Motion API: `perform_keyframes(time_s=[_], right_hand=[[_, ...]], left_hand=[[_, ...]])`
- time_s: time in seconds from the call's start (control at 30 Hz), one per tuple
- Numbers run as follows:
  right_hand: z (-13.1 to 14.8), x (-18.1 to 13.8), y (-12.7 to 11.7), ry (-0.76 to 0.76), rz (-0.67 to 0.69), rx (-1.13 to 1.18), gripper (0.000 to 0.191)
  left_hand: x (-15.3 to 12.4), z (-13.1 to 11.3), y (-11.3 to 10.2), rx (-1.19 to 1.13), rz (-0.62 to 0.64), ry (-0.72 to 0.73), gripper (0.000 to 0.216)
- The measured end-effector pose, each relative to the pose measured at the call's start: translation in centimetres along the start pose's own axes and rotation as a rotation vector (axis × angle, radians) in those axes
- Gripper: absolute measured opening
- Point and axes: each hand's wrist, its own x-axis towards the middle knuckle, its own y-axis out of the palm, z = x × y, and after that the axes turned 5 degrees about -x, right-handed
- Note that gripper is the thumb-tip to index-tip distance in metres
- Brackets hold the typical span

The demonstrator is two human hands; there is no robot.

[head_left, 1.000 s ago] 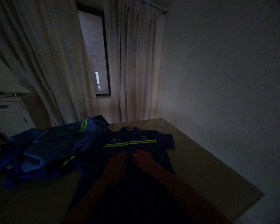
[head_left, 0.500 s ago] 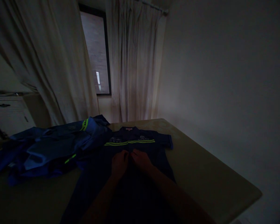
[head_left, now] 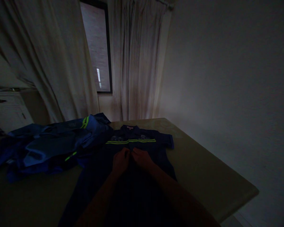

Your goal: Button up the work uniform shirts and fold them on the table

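Note:
A dark blue short-sleeved work shirt (head_left: 161,154) lies spread out, front up, its collar pointing away from me. A yellow-green striped band crosses its chest, with pale printing above. At the centre front, just below the band, my left hand (head_left: 120,161) and my right hand (head_left: 143,159) meet with their fingertips nearly together. Both are closed in a pinch on the shirt's front opening. The dim light hides any button or small part between the fingers.
The shirt rests on a tan table (head_left: 203,170) with a rounded right corner. Crumpled blue work clothes (head_left: 54,142) with yellow-green strips are heaped to the left. Curtains (head_left: 139,63), a window (head_left: 98,47) and a white cabinet (head_left: 9,110) stand behind; a wall (head_left: 227,78) is at right.
The view has shifted slightly, so the table and clothes sit a little higher and further left. Both hands keep their pinch at the same place on the shirt front.

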Motion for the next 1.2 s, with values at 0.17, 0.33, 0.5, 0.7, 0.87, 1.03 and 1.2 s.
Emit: perform_keyframes(time_s=[0.17, 0.33, 0.5, 0.7, 0.87, 1.03, 1.2], right_hand=[[0.5, 0.2, -0.9, 0.035, 0.052, -0.030, 0.016], [0.7, 0.2, -1.1, 0.048, 0.111, -0.014, 0.017], [0.7, 0.2, -0.6, 0.179, 0.116, 0.074, 0.019], [0.1, 0.3, -0.6, 0.351, 0.060, 0.116, 0.023], [-1.0, 0.6, -0.4, 0.342, 0.090, 0.141, 0.034], [-2.3, 1.5, 0.2, 0.343, 0.074, 0.171, 0.036], [-3.4, 2.9, 0.7, 0.332, 0.064, 0.180, 0.031]], left_hand=[[0.0, 0.2, 0.2, 0.001, 0.001, -0.005, 0.021], [0.3, 0.4, 0.2, -0.010, 0.002, 0.004, 0.018], [0.3, 0.5, 0.1, -0.054, -0.005, 0.027, 0.020], [0.3, 1.0, 0.3, -0.163, 0.035, 0.091, 0.030], [0.5, 1.4, 0.5, -0.155, 0.074, 0.070, 0.040], [1.0, 1.1, 0.4, -0.010, 0.025, 0.036, 0.029], [2.0, 0.5, 0.2, 0.132, -0.025, 0.021, 0.022]])
